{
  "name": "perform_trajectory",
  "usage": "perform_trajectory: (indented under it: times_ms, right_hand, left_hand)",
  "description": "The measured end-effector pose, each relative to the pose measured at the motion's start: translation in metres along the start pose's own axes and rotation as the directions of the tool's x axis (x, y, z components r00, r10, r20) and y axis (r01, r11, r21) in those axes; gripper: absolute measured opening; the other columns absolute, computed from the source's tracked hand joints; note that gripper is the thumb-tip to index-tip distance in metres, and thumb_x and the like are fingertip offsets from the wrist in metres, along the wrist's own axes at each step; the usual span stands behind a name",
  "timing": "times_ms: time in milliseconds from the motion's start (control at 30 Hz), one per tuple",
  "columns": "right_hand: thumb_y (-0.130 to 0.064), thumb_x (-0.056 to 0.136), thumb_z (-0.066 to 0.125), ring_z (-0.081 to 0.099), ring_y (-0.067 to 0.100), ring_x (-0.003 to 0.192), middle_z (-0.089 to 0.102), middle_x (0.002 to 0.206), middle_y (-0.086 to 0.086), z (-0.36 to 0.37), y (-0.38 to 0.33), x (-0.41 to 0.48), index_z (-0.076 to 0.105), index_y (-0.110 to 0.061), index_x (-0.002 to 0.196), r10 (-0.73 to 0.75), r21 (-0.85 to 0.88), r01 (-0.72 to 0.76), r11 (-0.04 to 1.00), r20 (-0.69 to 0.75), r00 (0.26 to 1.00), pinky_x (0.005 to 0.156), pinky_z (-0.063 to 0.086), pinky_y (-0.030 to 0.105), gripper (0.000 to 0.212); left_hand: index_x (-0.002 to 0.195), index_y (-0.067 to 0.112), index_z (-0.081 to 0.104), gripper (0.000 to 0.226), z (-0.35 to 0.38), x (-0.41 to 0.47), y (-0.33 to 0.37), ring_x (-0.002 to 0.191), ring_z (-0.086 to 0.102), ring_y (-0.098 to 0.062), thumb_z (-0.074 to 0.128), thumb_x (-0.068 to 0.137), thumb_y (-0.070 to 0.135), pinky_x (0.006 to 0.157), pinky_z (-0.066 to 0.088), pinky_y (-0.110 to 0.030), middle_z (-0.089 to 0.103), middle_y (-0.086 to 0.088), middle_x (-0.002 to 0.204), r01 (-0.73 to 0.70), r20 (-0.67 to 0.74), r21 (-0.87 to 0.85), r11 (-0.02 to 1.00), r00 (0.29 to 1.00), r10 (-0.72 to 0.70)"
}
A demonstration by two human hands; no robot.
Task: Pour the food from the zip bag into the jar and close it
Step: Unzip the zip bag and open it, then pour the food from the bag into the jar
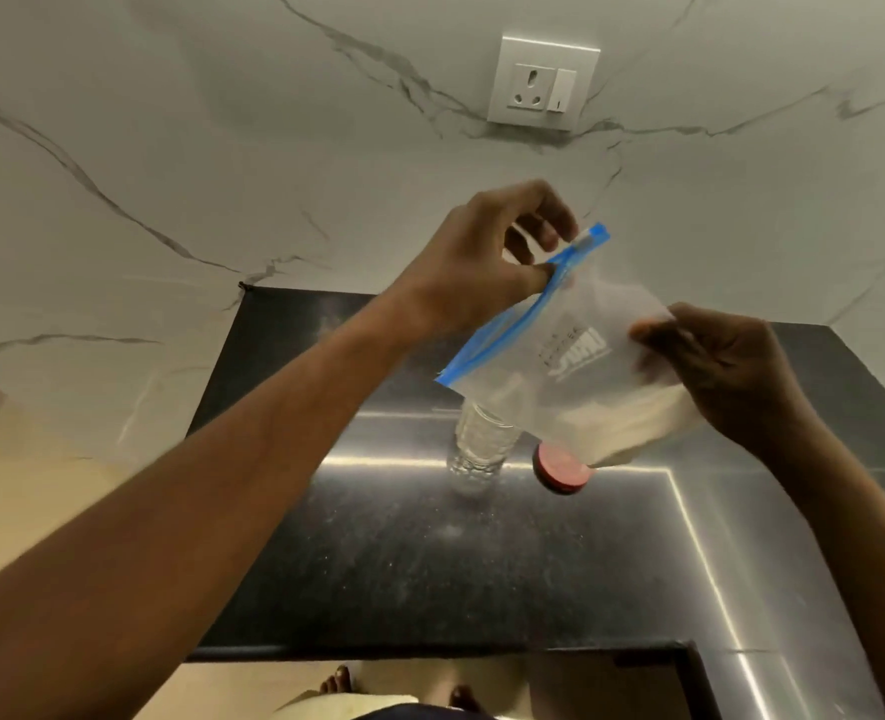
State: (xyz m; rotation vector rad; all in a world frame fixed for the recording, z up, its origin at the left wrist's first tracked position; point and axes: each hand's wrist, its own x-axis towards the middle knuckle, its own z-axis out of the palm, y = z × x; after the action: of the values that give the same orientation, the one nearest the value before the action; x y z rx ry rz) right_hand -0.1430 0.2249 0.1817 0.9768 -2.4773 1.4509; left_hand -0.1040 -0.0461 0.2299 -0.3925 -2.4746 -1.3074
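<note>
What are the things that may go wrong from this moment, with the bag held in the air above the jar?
1. The zip bag hangs tilted between the left hand, at its blue zip, and the right hand, at the far edge. If the zip opens now, the pale food in the low corner may spill on the black counter.
2. The clear jar looks narrow and light; the bag may knock it over.
3. The red lid lies partly hidden under the bag, so food may fall on it.

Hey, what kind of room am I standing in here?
Most likely a home kitchen. You're at a dark polished stone counter that turns a corner, backed by a marble-look wall with a socket above the worktop, and a jar stands on the counter.
</note>
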Motion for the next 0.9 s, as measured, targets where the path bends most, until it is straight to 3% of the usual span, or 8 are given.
perform_trajectory:
  times_ms: [100,167,267,367,500,600,733,900]
  right_hand:
    - [-0.034,0.097,0.062,0.069,-0.002,0.072,0.075,0.084,-0.024,-0.004,0.014,-0.004,0.074,-0.055,0.100,0.017,-0.088,-0.015,0.996,0.020,1.000,0.070,0.052,0.011,0.025]
    - [-0.033,0.097,0.062,0.070,0.002,0.073,0.074,0.086,-0.024,-0.007,0.025,-0.007,0.072,-0.058,0.101,0.025,-0.148,-0.021,0.989,0.025,0.999,0.069,0.055,0.018,0.028]
    - [-0.017,0.097,0.066,0.071,0.003,0.075,0.074,0.083,-0.020,-0.011,0.041,-0.009,0.072,-0.047,0.108,0.020,-0.268,-0.009,0.963,0.039,0.999,0.071,0.059,0.026,0.032]
    - [-0.022,0.094,0.065,0.071,0.002,0.078,0.073,0.092,-0.018,-0.016,0.050,-0.009,0.074,-0.030,0.113,-0.014,-0.365,0.037,0.930,0.065,0.998,0.071,0.060,0.030,0.022]
    - [-0.027,0.096,0.063,0.072,0.018,0.081,0.077,0.098,0.000,-0.023,0.060,-0.010,0.077,-0.018,0.113,-0.104,-0.462,0.140,0.876,0.102,0.989,0.071,0.059,0.032,0.024]
    - [-0.039,0.095,0.056,0.072,0.020,0.081,0.077,0.098,0.002,-0.026,0.067,-0.011,0.076,-0.015,0.114,-0.130,-0.432,0.156,0.888,0.090,0.987,0.070,0.062,0.041,0.036]
    - [-0.039,0.092,0.061,0.074,0.026,0.084,0.077,0.095,0.008,-0.029,0.082,-0.018,0.075,-0.016,0.106,-0.055,-0.252,0.053,0.966,-0.001,0.998,0.075,0.063,0.051,0.031]
    - [-0.043,0.083,0.073,0.073,0.016,0.095,0.074,0.100,-0.001,-0.023,0.104,-0.043,0.075,-0.024,0.097,0.204,-0.007,-0.204,0.979,0.050,0.978,0.083,0.064,0.034,0.023]
  left_hand:
    - [0.097,0.020,0.076,0.017,0.025,0.004,-0.016,0.076,0.067,-0.009,0.078,0.086,0.007,0.078,0.060,-0.029,0.071,0.002,0.088,0.186,0.022,-0.132,0.974,0.983,-0.184]
    - [0.094,0.025,0.076,0.010,0.038,0.004,-0.021,0.079,0.070,-0.008,0.076,0.088,0.017,0.084,0.063,-0.033,0.073,0.008,0.084,0.255,0.021,-0.179,0.950,0.967,-0.255]
    - [0.096,0.027,0.077,0.006,0.051,0.008,-0.024,0.089,0.075,-0.012,0.072,0.095,0.030,0.090,0.065,-0.041,0.077,0.007,0.090,0.298,0.020,-0.230,0.926,0.953,-0.302]
    - [0.100,0.026,0.077,0.014,0.060,0.013,-0.021,0.094,0.077,-0.017,0.068,0.100,0.037,0.097,0.061,-0.047,0.081,0.001,0.093,0.325,0.084,-0.234,0.916,0.946,-0.314]
    - [0.118,0.020,0.070,0.034,0.074,0.022,-0.014,0.080,0.080,-0.012,0.075,0.095,0.045,0.082,0.064,-0.029,0.082,-0.003,0.090,0.282,0.119,-0.257,0.924,0.958,-0.260]
    - [0.118,0.010,0.074,0.028,0.087,0.032,-0.003,0.079,0.079,-0.016,0.075,0.098,0.030,0.069,0.060,-0.018,0.080,-0.007,0.092,0.196,0.094,-0.174,0.965,0.979,-0.182]
    - [0.110,0.004,0.079,0.018,0.100,0.042,0.009,0.085,0.078,-0.026,0.074,0.099,0.018,0.072,0.065,-0.029,0.080,-0.014,0.091,0.133,0.045,-0.197,0.971,0.991,-0.126]
    - [0.112,0.000,0.079,0.020,0.111,0.042,0.011,0.088,0.077,-0.032,0.073,0.099,0.014,0.073,0.067,-0.039,0.079,-0.018,0.092,0.092,0.012,-0.264,0.960,0.996,-0.092]
